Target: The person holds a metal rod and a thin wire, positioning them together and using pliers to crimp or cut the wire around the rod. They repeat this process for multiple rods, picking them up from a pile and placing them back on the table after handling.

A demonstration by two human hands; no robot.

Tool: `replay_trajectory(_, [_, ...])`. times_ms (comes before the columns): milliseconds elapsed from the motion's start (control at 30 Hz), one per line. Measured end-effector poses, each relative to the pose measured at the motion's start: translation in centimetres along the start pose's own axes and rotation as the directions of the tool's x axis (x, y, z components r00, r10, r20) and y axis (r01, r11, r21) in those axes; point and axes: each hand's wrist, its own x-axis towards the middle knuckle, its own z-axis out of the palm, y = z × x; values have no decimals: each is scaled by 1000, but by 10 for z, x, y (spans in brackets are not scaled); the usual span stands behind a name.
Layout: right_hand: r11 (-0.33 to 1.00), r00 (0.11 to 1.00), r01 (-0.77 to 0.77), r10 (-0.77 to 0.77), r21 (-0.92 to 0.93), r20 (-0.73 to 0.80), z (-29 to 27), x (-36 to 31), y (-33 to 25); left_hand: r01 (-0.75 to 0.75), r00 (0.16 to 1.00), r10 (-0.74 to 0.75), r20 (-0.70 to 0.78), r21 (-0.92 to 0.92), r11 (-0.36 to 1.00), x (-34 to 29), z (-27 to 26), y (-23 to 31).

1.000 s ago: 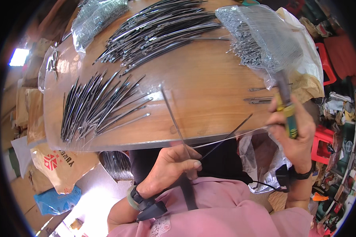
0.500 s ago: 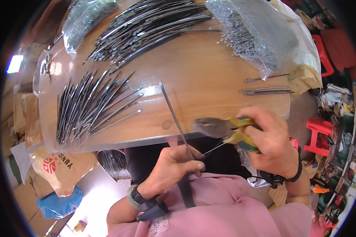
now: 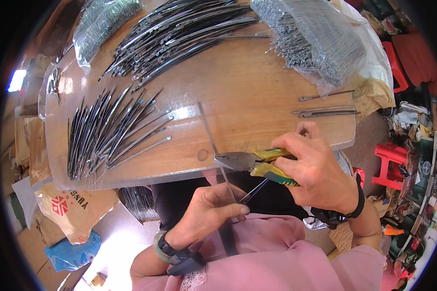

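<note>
My left hand (image 3: 210,209) is closed around the lower end of a long, thin metal strip (image 3: 206,121), which rises over the table's front edge. Thin wire-like pieces (image 3: 256,190) stretch from these fingers toward my right hand. Combination pliers (image 3: 235,161) with yellow and green handles are gripped in my right hand (image 3: 311,170). Their jaw end meets or overlaps the strip's middle; whether the jaws bite it I cannot tell. Loose dark strips (image 3: 99,138) lie fanned out on the left of the wooden table (image 3: 257,92), with a thicker heap (image 3: 179,41) behind.
Clear plastic bags of thin metal pieces lie at the back left (image 3: 102,29) and back right (image 3: 325,48). A few strips (image 3: 327,114) rest at the table's right, scissors (image 3: 55,86) at its left. A brown paper bag (image 3: 75,220) and a red stool (image 3: 389,165) stand beyond the edges.
The pliers and my right hand have moved left and slightly down, bringing the jaws up to the strip. My left hand has stayed nearly in place, still holding the strip.
</note>
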Motion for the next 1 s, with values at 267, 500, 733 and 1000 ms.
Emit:
replay_trajectory(267, [1000,994,26,-25,9,-104,-9,8,-22,-153,962,135,238,60,986,3,-20,55])
replay_trajectory(500, [998,990,50,-45,36,-134,3,22,-25,153,980,-134,144,-129,980,9,-4,47])
replay_trajectory(733, [977,955,-209,196,-38,-225,0,-14,-20,-81,996,92,-6,-528,845,0,-3,25])
replay_trajectory(1000, [845,954,-294,286,448,87,5,-25,-30,-362,929,309,-203,-332,871,-7,10,20])
